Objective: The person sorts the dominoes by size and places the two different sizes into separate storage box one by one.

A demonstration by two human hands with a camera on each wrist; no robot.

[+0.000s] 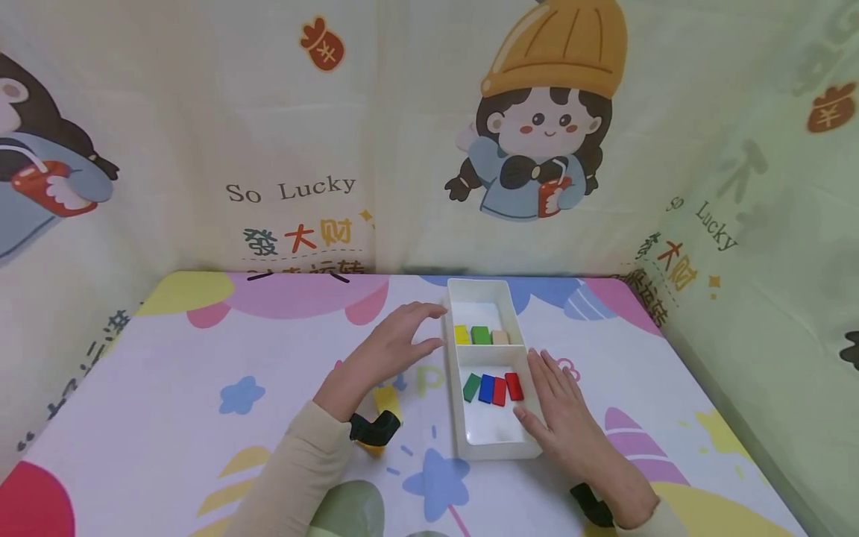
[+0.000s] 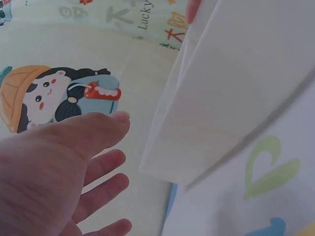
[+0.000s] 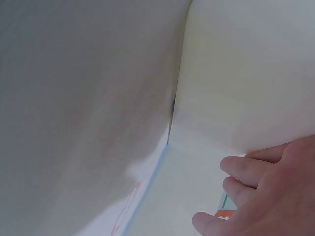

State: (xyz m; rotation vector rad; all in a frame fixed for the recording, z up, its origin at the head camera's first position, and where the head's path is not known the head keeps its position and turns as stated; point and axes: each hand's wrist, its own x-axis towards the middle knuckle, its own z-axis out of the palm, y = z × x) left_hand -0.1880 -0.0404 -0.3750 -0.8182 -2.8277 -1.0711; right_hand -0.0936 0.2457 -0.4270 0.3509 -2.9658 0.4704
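A white two-compartment box (image 1: 493, 431) lies lengthwise on the table. Its far compartment holds a yellow block (image 1: 461, 335), a green block (image 1: 480, 335) and a beige block (image 1: 499, 338). In the near one lie a dark green block (image 1: 472, 387), a blue block (image 1: 486, 388) and two red blocks (image 1: 514, 386). My left hand (image 1: 396, 344) hovers beside the box's left wall, thumb and fingers apart; the left wrist view shows this hand (image 2: 59, 162) holding nothing. Along the right wall lies my right hand (image 1: 567, 414), fingers extended, thumb over the near compartment's rim.
A patterned mat (image 1: 282, 358) covers the table. Printed cloth (image 1: 409, 149) hangs behind it and at both sides. Each wrist carries a black strap (image 1: 374, 429).
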